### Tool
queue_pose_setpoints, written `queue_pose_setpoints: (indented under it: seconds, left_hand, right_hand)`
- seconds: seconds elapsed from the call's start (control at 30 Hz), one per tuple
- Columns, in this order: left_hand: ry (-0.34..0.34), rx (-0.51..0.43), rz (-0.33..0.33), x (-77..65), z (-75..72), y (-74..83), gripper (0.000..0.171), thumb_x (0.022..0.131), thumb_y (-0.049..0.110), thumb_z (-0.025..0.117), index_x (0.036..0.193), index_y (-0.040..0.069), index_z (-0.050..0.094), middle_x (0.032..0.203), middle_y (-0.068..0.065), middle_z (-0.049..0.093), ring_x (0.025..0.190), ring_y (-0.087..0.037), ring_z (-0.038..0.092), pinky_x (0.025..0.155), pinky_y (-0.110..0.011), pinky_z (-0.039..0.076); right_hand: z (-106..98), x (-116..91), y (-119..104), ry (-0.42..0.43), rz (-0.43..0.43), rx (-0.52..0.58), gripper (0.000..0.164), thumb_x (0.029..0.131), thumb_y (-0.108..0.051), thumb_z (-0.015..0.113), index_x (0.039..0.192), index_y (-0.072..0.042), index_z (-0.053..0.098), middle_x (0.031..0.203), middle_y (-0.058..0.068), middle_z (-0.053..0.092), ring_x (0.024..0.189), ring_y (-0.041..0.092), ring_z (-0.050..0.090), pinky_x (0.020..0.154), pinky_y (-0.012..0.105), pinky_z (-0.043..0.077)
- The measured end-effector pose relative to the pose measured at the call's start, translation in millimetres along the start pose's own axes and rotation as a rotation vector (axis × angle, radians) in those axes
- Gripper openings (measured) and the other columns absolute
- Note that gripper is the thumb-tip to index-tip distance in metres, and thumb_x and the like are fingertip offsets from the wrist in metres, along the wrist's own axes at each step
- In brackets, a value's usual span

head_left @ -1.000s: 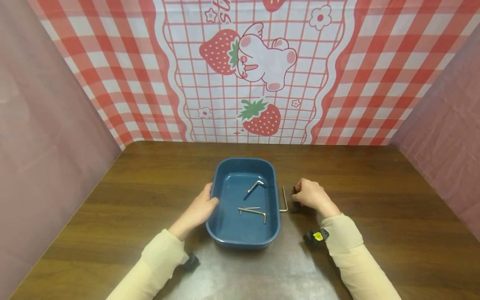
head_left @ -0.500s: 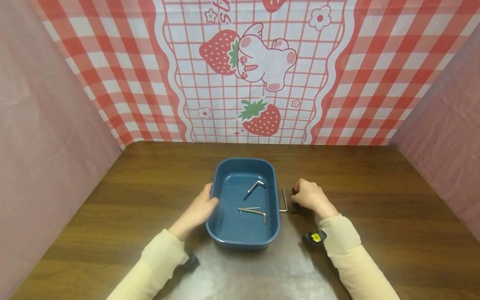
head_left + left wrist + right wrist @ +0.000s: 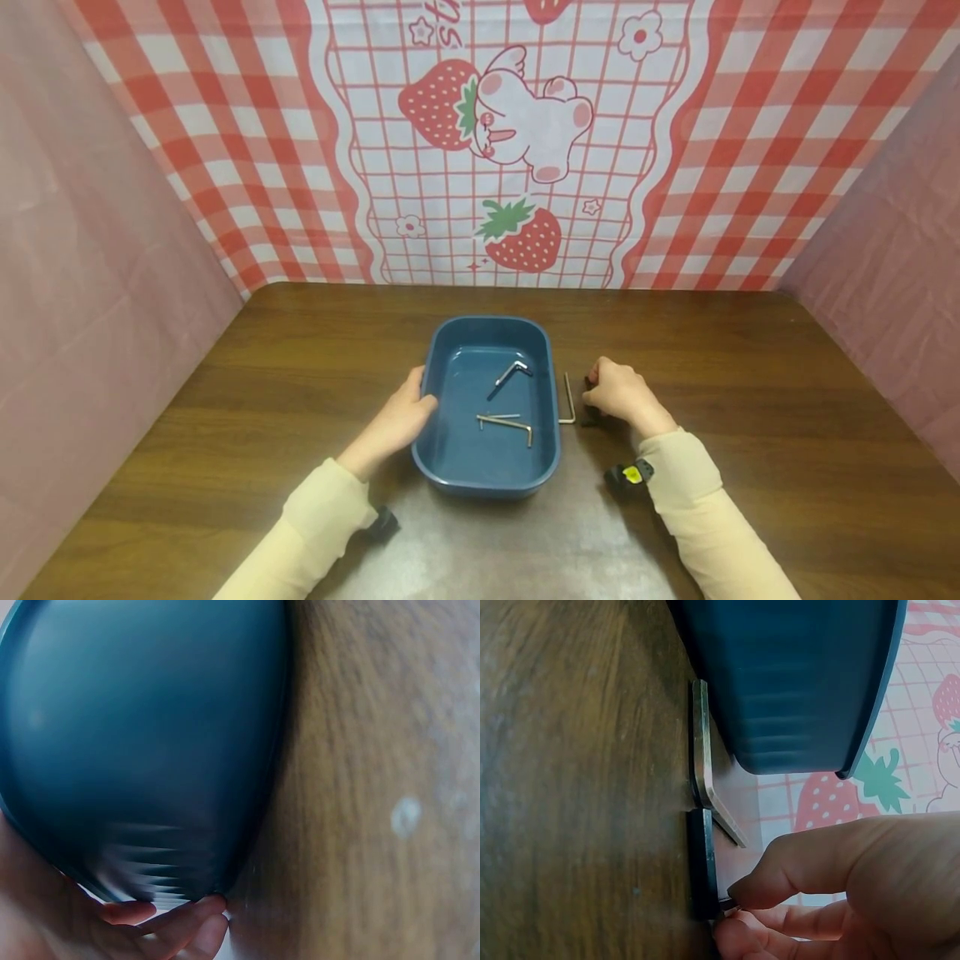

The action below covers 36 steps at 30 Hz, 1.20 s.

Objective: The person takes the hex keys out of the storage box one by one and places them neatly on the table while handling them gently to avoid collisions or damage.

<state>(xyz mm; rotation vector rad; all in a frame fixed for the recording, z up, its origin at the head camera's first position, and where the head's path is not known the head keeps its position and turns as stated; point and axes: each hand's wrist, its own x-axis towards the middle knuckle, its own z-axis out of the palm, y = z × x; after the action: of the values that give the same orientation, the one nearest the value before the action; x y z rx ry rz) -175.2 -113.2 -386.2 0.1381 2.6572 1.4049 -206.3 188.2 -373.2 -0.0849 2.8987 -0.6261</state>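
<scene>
A blue rectangular bin [image 3: 486, 467] stands mid-table in the head view. My left hand [image 3: 393, 421] grips its left side, thumb over the rim and fingers against the outer wall [image 3: 150, 735]. To the right of the bin, my right hand [image 3: 621, 392] pinches one end of a black hex key [image 3: 703, 862] between thumb and fingertips, low at the tabletop. Between that key and the bin lies a silver L-shaped hex key [image 3: 570, 404], its short arm pointing at the bin. In the right wrist view this silver hex key [image 3: 702, 750] is just beyond the black one.
Inside the bin are several hex keys, among them a larger one [image 3: 506, 422] near the front and a silver one [image 3: 510, 372] farther back. The brown wooden table [image 3: 315, 350] ends at a red-checked strawberry cloth [image 3: 525, 242]. Pink cloth [image 3: 97, 250] hangs at both sides.
My right hand has shifted very slightly left over the black hex key since a second ago, then held still. The left hand and the bin have not moved.
</scene>
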Motion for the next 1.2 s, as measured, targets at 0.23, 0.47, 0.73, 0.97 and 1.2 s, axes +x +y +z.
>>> queue_pose_setpoints:
  seconds: [0.23, 0.47, 0.73, 0.97, 1.2]
  left_hand:
    - [0.001, -0.013, 0.001, 0.2, -0.4, 1.8, 0.055, 0.085, 0.011, 0.041, 0.137, -0.002, 0.029, 0.134, -0.024, 0.043, 0.12, -0.036, 0.045, 0.096, -0.049, 0.039]
    - [-0.005, -0.015, 0.001, 1.0, -0.2, 1.5, 0.055, 0.086, 0.012, 0.041, 0.137, -0.001, 0.028, 0.134, -0.024, 0.043, 0.12, -0.036, 0.045, 0.095, -0.05, 0.039]
    - [-0.012, -0.012, -0.006, 1.1, 0.1, -0.3, 0.054, 0.086, 0.013, 0.04, 0.138, 0.0, 0.028, 0.135, -0.023, 0.042, 0.121, -0.035, 0.044, 0.096, -0.051, 0.039]
    - [-0.009, -0.009, -0.004, 1.0, 0.9, -1.9, 0.055, 0.086, 0.012, 0.041, 0.138, 0.0, 0.028, 0.135, -0.023, 0.042, 0.121, -0.035, 0.044, 0.096, -0.05, 0.038]
    - [-0.003, -0.009, -0.001, 0.9, 0.1, -1.7, 0.055, 0.085, 0.012, 0.041, 0.137, -0.001, 0.028, 0.134, -0.024, 0.042, 0.12, -0.036, 0.044, 0.096, -0.05, 0.039]
  right_hand:
    - [-1.8, -1.0, -0.1, -0.004, -0.006, -0.002, 0.025, 0.073, -0.015, 0.061, 0.092, -0.001, 0.052, 0.067, 0.007, 0.059, 0.054, 0.013, 0.058, 0.06, 0.032, 0.043]
    - [-3.4, -2.1, -0.4, 0.004, -0.014, -0.012, 0.024, 0.074, -0.015, 0.058, 0.093, 0.0, 0.054, 0.072, 0.008, 0.061, 0.055, 0.013, 0.058, 0.059, 0.031, 0.043]
    - [-5.5, -2.6, -4.7, 0.069, -0.012, -0.072, 0.023, 0.077, -0.02, 0.056, 0.091, -0.001, 0.057, 0.086, 0.016, 0.061, 0.075, 0.028, 0.057, 0.062, 0.042, 0.046]
    - [-7.7, -3.7, -7.9, 0.135, -0.032, -0.067, 0.021, 0.076, -0.019, 0.056, 0.091, -0.004, 0.06, 0.088, 0.018, 0.064, 0.078, 0.035, 0.06, 0.061, 0.046, 0.047]
    - [-11.9, -6.8, -12.5, 0.174, -0.058, -0.05, 0.02, 0.078, -0.018, 0.054, 0.092, -0.004, 0.061, 0.085, 0.015, 0.064, 0.073, 0.032, 0.059, 0.058, 0.044, 0.047]
